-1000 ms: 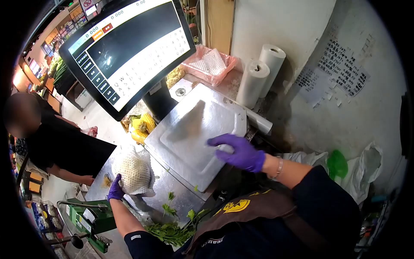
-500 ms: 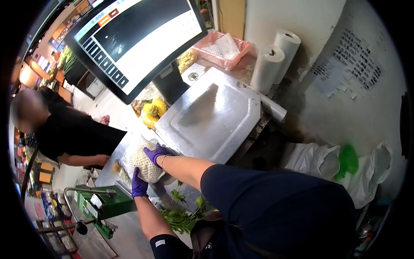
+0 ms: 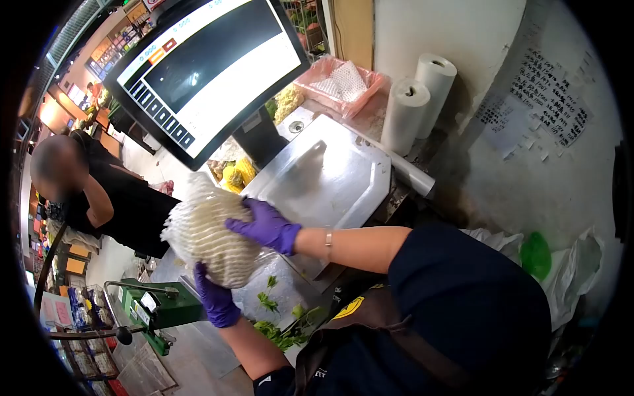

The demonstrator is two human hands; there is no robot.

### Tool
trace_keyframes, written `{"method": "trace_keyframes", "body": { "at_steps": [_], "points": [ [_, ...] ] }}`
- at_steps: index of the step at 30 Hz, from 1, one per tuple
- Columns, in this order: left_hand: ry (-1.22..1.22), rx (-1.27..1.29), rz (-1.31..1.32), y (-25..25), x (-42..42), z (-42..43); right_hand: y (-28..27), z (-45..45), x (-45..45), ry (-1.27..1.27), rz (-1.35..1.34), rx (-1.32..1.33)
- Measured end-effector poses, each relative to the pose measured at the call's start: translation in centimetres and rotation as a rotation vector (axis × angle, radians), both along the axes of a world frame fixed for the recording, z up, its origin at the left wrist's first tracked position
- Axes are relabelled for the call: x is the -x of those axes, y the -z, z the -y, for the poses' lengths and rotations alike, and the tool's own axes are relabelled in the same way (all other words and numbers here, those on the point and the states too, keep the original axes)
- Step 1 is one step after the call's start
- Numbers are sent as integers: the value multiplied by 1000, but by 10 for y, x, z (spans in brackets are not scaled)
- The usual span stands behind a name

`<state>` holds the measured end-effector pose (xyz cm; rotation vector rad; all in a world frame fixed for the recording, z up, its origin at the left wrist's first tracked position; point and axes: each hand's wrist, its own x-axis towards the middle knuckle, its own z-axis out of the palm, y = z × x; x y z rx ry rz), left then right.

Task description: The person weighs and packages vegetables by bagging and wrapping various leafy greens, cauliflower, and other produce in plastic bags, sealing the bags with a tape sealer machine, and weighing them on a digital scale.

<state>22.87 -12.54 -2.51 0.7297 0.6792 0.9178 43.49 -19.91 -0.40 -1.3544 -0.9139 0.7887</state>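
Note:
Between my hands is a large bundle wrapped in white foam netting (image 3: 211,231), lifted off the counter and tilted; what lies inside the net is hidden. My right hand (image 3: 267,226), in a purple glove, presses on its right side. Gripping its lower edge is my left hand (image 3: 216,297), also gloved in purple. Just behind the bundle lies the metal weighing plate (image 3: 330,178) of a scale. Leafy green stalks (image 3: 281,333) rest on the counter near my left forearm.
A scale screen (image 3: 211,72) stands over yellow squash (image 3: 238,175). Plastic bag rolls (image 3: 405,115) and a pink-lined basket (image 3: 343,86) are at the back. A green bag-sealing device (image 3: 160,305) sits at the left. Across the counter stands a person in black (image 3: 129,198).
Both my hands have raised the netted bundle from the counter, bringing it closer to the camera. The person across the counter has lifted a hand toward their head.

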Motion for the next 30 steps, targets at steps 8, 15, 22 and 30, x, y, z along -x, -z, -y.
{"method": "trace_keyframes", "body": {
  "at_steps": [8,15,22,30],
  "points": [
    [194,-92,-68,17,-148,53,41,77,-122,190,15,145],
    [-180,-242,-411,75,-172,53,56,109,-185,-333,-21,92],
    [-641,-434,-816,36,-174,75,16,234,-282,-132,-47,188],
    [-1157,-1165,-1193,-86,-188,19,60,334,-358,426,-33,-179]
  ]
}}
